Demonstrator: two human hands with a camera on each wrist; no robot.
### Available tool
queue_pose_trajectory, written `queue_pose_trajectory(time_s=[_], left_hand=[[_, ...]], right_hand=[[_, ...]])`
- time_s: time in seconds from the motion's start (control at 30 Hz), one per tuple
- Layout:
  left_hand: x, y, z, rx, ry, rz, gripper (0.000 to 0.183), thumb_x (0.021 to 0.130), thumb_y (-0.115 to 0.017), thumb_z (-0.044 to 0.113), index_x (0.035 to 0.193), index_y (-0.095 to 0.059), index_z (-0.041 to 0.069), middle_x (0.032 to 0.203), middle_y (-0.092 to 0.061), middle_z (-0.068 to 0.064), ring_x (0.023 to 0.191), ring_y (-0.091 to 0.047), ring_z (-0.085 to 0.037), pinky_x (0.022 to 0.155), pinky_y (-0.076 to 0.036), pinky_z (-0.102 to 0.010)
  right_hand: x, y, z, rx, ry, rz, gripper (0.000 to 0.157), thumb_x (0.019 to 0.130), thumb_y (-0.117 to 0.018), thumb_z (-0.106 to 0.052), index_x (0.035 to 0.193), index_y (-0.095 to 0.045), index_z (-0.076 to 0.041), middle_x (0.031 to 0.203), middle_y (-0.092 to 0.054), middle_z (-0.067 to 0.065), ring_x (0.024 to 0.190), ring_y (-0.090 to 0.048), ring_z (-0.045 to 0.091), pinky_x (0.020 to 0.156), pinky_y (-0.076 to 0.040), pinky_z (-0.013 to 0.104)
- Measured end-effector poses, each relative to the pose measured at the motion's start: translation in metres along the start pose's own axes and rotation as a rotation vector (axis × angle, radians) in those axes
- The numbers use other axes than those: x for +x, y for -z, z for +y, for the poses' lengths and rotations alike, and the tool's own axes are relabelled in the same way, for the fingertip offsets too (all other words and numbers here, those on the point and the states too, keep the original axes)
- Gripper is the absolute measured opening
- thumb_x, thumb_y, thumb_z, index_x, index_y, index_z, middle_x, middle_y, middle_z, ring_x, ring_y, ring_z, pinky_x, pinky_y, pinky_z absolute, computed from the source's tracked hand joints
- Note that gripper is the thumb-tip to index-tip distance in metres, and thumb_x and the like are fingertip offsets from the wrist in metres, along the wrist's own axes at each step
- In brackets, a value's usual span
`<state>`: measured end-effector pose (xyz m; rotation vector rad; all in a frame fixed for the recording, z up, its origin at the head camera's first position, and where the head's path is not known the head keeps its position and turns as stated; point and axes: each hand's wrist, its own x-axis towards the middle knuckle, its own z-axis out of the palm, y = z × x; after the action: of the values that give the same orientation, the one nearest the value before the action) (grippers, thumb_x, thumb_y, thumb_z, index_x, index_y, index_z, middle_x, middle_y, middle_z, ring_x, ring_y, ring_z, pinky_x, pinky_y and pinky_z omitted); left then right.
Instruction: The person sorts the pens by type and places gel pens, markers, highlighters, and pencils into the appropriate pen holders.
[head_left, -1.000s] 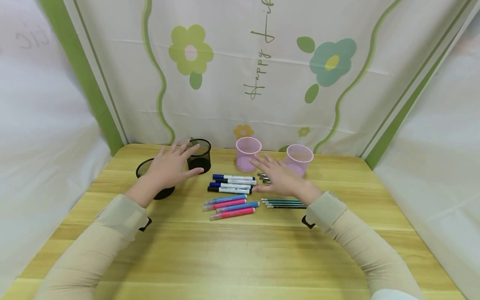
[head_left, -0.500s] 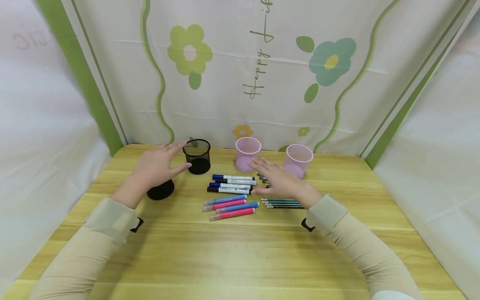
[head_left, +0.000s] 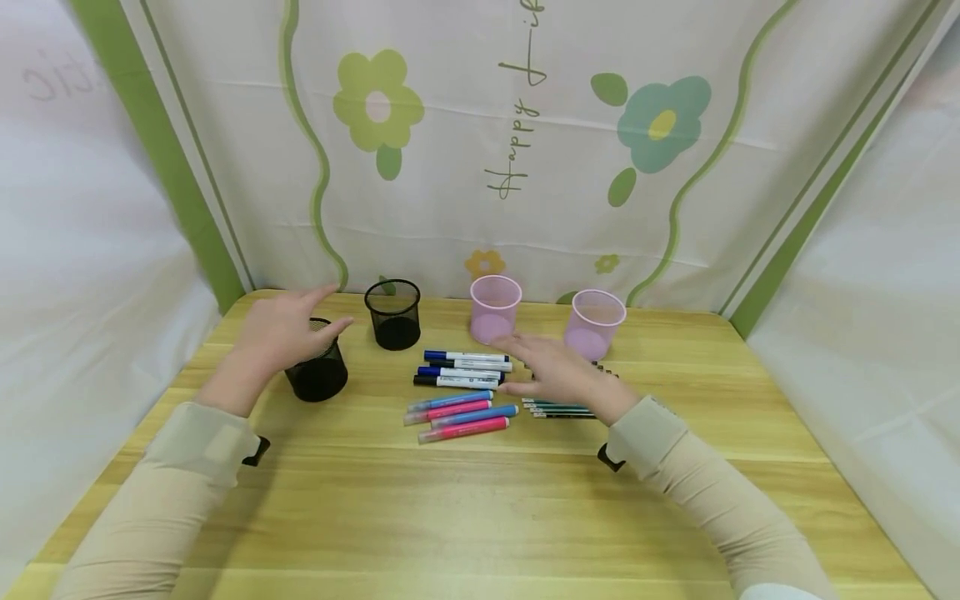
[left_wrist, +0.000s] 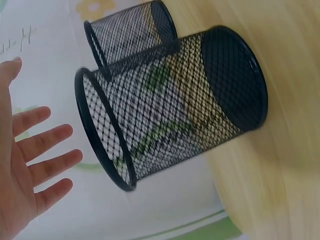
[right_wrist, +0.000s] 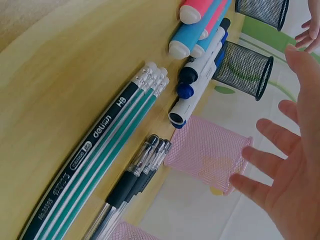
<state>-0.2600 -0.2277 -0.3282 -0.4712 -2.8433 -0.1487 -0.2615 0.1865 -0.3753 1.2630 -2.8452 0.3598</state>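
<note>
My left hand hovers over the left black mesh pen cup, fingers spread and nothing held. In the left wrist view the fingers stand apart from that cup's rim. My right hand, fingers extended and empty, is above the pencils and the gel pens, which it partly hides in the head view. To its left lie several whiteboard markers with blue and black caps. Nearer the front are pink and blue highlighter-like markers.
A second black mesh cup and two pink mesh cups, one in the middle and one at the right, stand upright along the back. Behind them hangs a flowered curtain. Wooden tabletop extends toward the front.
My left hand has moved left, away from the second black cup to above the left one. The right hand has shifted only slightly, its fingers a bit lower. Cups and pens stay put.
</note>
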Motion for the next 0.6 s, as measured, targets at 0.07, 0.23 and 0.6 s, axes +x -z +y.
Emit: queue_pose_trajectory(time_s=[0.07,0.23,0.6], left_hand=[[-0.003,0.002,-0.003,0.001,0.006,0.016,0.067,0.101,-0.056,0.055,0.147,-0.055,0.006,0.129,-0.064,-0.031,0.092,-0.066,-0.047,0.062,-0.053,-0.053],[-0.009,0.003,-0.014,-0.009,0.003,0.075,0.063,0.101,-0.058,0.054,0.144,-0.060,0.008,0.127,-0.066,-0.028,0.103,-0.065,-0.049,0.073,-0.053,-0.061],[-0.028,-0.005,-0.038,-0.092,0.075,0.021,0.072,0.100,-0.057,0.060,0.150,-0.054,0.007,0.143,-0.057,-0.022,0.132,-0.048,-0.046,0.097,-0.035,-0.074]], right_hand=[[0.001,0.000,-0.002,-0.003,0.002,-0.003,0.072,0.097,-0.070,-0.044,0.155,-0.045,-0.009,0.156,-0.047,0.012,0.143,-0.043,0.032,0.116,-0.035,0.050],[0.003,-0.002,-0.005,-0.010,-0.022,-0.017,0.069,0.098,-0.068,-0.046,0.155,-0.047,-0.013,0.156,-0.048,0.008,0.141,-0.046,0.031,0.114,-0.038,0.050],[0.004,-0.010,-0.008,0.015,0.010,-0.024,0.063,0.101,-0.064,-0.045,0.154,-0.049,-0.014,0.154,-0.050,0.009,0.139,-0.049,0.032,0.110,-0.042,0.053]])
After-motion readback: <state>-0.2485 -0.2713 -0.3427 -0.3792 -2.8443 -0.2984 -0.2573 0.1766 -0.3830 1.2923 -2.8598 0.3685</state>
